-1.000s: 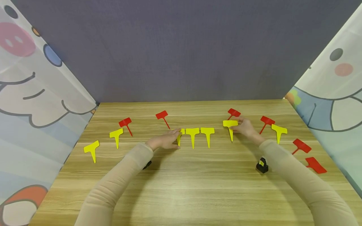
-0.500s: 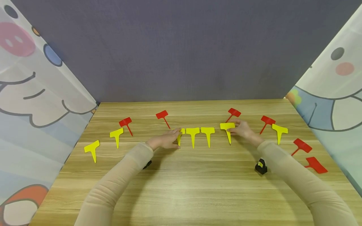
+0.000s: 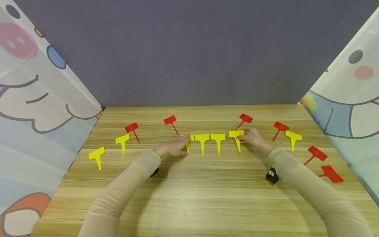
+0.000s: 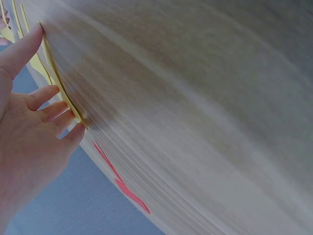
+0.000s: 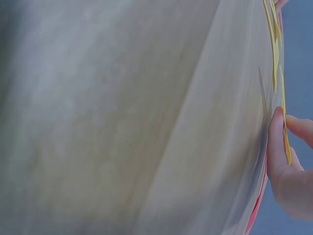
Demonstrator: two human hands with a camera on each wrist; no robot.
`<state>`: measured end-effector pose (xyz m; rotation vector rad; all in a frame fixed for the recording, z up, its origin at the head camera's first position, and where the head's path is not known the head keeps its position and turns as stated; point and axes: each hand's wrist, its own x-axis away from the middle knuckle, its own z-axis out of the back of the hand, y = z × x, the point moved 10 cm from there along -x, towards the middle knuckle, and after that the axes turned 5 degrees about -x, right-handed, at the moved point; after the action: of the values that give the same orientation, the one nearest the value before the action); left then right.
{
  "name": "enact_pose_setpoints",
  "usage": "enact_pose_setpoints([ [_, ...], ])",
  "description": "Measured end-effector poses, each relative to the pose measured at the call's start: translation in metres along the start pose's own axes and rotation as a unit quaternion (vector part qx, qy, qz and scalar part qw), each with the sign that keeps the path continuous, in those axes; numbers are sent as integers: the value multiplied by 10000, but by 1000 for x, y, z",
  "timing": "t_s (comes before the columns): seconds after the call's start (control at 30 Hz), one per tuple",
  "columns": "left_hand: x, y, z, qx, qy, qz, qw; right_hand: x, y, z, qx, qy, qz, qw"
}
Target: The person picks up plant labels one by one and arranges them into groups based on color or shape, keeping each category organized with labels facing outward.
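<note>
My left hand (image 3: 174, 146) rests on a yellow T-shaped plant label (image 3: 191, 137), covering part of its head. In the left wrist view, the fingers are stretched out, with fingertips touching that label's edge (image 4: 68, 100). Right of it, two more yellow plant labels (image 3: 202, 137) (image 3: 218, 137) lie side by side, stems toward me. My right hand (image 3: 251, 136) pinches a yellow plant label (image 3: 236, 134) by its right side, just right of the row. The right wrist view has this label (image 5: 287, 152) between thumb and fingers, seen edge-on and apparently lifted off the wood.
Red T-shaped labels lie at the back left (image 3: 131, 127), back middle (image 3: 170, 120), back right (image 3: 246, 118) and far right (image 3: 317, 153). Other yellow labels lie left (image 3: 96, 153) and right (image 3: 293, 135). A small black block (image 3: 271, 176) is beside the right forearm. A grey panel (image 3: 195, 52) stands behind the table.
My right hand has brought its yellow label left and slightly toward me, closer to the row. The left hand has stayed in place on its label.
</note>
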<state>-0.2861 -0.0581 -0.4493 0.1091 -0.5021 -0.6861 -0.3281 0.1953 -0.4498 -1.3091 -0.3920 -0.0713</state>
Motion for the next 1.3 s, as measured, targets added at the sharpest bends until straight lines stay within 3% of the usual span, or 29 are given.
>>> enact_pose_setpoints([
  [0.77, 0, 0, 0, -18, -10, 24, 10000, -4, 4, -8, -27, -98, 4, 9999],
  [1.3, -1, -1, -1, -35, -4, -2, 10000, -4, 3, -10, 305, -102, 23, 9995],
])
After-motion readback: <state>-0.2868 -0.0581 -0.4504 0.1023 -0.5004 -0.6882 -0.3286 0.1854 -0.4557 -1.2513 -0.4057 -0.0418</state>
